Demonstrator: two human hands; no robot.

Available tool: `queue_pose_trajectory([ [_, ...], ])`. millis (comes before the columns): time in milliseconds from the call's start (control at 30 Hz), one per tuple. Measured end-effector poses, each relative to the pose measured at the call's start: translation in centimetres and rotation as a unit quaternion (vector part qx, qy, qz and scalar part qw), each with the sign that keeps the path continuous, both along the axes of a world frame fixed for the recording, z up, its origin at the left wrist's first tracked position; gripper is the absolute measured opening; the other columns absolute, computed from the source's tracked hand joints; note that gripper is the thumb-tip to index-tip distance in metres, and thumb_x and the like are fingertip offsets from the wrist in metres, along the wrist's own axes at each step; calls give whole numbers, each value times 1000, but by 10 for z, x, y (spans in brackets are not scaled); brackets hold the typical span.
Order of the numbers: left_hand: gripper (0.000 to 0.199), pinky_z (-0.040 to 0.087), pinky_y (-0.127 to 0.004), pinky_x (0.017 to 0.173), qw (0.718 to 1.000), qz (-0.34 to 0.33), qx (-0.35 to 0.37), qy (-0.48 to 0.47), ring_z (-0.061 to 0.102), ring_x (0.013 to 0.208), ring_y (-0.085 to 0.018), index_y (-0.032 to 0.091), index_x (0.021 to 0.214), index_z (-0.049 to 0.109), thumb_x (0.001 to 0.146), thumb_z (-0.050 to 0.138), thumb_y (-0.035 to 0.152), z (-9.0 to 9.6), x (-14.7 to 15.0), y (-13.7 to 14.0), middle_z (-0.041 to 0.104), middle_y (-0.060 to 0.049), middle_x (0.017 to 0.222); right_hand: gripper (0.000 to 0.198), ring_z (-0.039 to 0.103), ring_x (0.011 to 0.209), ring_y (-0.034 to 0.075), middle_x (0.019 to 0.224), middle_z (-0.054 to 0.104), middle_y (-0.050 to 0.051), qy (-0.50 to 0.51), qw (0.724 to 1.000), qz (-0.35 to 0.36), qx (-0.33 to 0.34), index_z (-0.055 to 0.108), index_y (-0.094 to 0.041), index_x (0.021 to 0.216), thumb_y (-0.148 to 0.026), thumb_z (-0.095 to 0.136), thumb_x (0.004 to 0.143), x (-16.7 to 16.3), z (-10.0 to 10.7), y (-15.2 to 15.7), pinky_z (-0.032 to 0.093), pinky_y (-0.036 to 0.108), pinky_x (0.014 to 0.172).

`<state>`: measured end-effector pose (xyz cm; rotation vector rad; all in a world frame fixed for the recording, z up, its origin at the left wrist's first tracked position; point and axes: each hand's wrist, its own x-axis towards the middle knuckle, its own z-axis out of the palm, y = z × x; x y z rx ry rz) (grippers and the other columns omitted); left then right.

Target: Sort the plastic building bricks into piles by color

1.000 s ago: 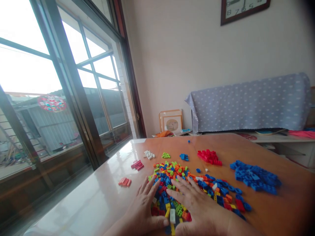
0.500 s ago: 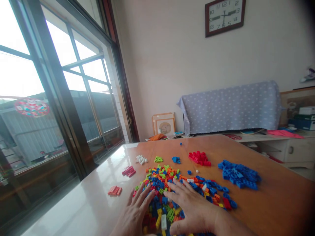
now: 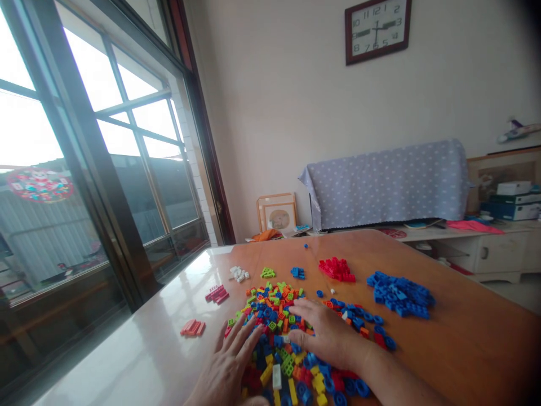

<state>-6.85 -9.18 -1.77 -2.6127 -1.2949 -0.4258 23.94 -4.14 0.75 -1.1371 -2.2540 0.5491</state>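
Note:
A mixed heap of small toy building bricks in many colours lies at the near side of the table. My left hand rests along the heap's left edge, fingers spread, with nothing held. Over the right part of the heap is my right hand, its fingers stretched out and its thumb apart; whether its fingertips touch bricks I cannot tell. Between my hands a white brick and lime-green bricks show. Blue ring-shaped pieces lie below my right forearm.
Sorted piles surround the heap: blue bricks, red bricks, small blue bricks, green bricks, white bricks, magenta bricks and pink bricks. All stand on the brown glossy table. A window is at left.
My right hand has turned and drawn its fingers closer together, uncovering yellow and blue pieces near the front. My left hand stays about where it was. The view has shifted slightly right.

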Motion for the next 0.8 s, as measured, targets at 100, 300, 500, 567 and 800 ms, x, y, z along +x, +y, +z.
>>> queue_pose_trajectory([
  [100, 119, 16, -69, 124, 1000, -11, -1, -7, 32, 151, -45, 36, 166, 16, 69, 61, 90, 6, 4, -7, 35, -8, 166, 55, 63, 125, 30, 134, 69, 14, 86, 992, -69, 55, 72, -19, 128, -60, 50, 98, 10, -4, 15, 48, 44, 109],
  [300, 119, 15, -69, 125, 999, -7, -15, -31, 29, 153, -44, 36, 166, 14, 71, 62, 88, 10, 3, -14, 32, -8, 168, 45, 71, 96, 26, 100, 77, 9, 210, 956, -183, 93, 73, -20, 106, -56, 48, 99, 35, -20, 43, 55, 35, 85],
  [500, 101, 28, -60, 125, 996, 6, -28, -86, 33, 152, -39, 33, 165, 21, 83, 64, 74, 9, -10, -27, 37, -10, 166, 42, 71, 86, 24, 90, 76, 6, 221, 946, -218, 94, 73, -21, 97, -56, 50, 96, 44, -33, 54, 53, 32, 78],
  [567, 74, 37, -53, 122, 992, 21, -21, -125, 39, 150, -34, 31, 159, 34, 95, 60, 57, 9, -14, -32, 44, -10, 161, 41, 71, 85, 24, 90, 77, 6, 214, 946, -226, 94, 73, -21, 97, -55, 51, 95, 45, -36, 57, 52, 32, 77],
  [800, 20, 54, -41, 96, 978, 43, -24, -201, 63, 108, -24, 25, 114, 65, 101, 50, 28, 11, -21, -50, 69, -9, 113, 42, 72, 89, 24, 96, 78, 7, 195, 946, -240, 100, 75, -21, 101, -54, 51, 93, 45, -44, 62, 53, 32, 80],
])
